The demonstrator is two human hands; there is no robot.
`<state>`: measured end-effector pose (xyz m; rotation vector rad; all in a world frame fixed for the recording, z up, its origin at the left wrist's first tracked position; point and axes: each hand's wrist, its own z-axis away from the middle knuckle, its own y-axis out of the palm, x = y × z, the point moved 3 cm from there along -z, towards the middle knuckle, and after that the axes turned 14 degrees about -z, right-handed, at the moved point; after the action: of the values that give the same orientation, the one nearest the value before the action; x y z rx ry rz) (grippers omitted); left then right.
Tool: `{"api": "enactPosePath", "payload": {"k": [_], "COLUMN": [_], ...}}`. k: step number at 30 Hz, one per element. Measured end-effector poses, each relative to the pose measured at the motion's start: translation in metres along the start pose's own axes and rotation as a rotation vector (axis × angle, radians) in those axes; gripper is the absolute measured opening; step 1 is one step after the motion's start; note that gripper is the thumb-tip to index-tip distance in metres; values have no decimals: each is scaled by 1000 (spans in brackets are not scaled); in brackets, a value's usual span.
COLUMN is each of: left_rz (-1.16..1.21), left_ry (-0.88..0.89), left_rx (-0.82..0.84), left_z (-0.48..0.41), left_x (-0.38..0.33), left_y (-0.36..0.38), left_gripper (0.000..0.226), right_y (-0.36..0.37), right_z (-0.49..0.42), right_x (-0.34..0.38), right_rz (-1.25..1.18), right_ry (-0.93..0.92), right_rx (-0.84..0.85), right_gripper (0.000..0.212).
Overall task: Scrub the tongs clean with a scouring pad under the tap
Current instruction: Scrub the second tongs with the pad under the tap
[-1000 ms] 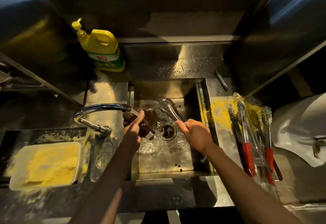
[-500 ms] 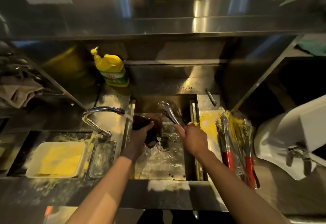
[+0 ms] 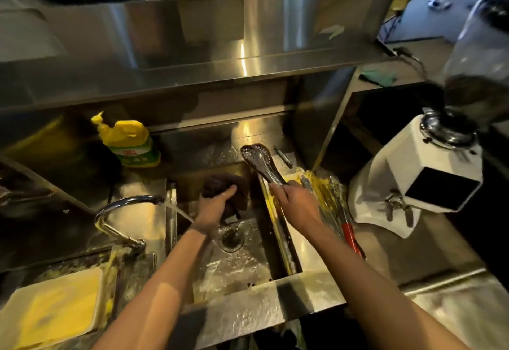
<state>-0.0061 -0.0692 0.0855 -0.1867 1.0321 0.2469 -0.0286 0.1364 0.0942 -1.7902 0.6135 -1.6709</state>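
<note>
**Head view.** The tongs (image 3: 259, 160) are held by the right hand (image 3: 296, 202), whose fingers are curled round the handles. The perforated head projects beyond and above those fingers, over the back right corner of the sink (image 3: 237, 269). The scouring pad (image 3: 220, 183) is gripped in the curled fingers of the left hand (image 3: 216, 207), bunched just beyond them. A second ago the tongs were lowered into the basin beside the pad. They are now raised and carried rightward, apart from the pad and out of the stream from the tap (image 3: 129, 202), which falls by the left wrist. Scrubbing is judged interrupted, perhaps for inspection. Whether residue remains cannot be told in this dim, blurred view.
</note>
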Motion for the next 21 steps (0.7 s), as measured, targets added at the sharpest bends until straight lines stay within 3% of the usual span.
{"api": "enactPosePath", "payload": {"k": [3,6,11,17,21], "left_rz": [-32,-55,-94,-216,-276], "left_ry": [24,38,73,144,192], "left_rx": [70,151,376,628,740], "left_z": [1,11,41,102,157], "left_x": [-6,-14,-21,-11,2], "left_y": [19,56,136,241,316], "left_gripper": [34,15,20,47,34], "right_y": [-22,-51,-111,-191,-244], "right_z": [14,35,92,175,237], "right_x": [1,-10,-32,-74,-109], "right_rz": [-7,-11,-68,-112,-129], "right_ry": [32,96,212,408,483], "right_rx": [-82,-205,-370,-602,-796], "right_gripper": [63,79,52,59,53]}}
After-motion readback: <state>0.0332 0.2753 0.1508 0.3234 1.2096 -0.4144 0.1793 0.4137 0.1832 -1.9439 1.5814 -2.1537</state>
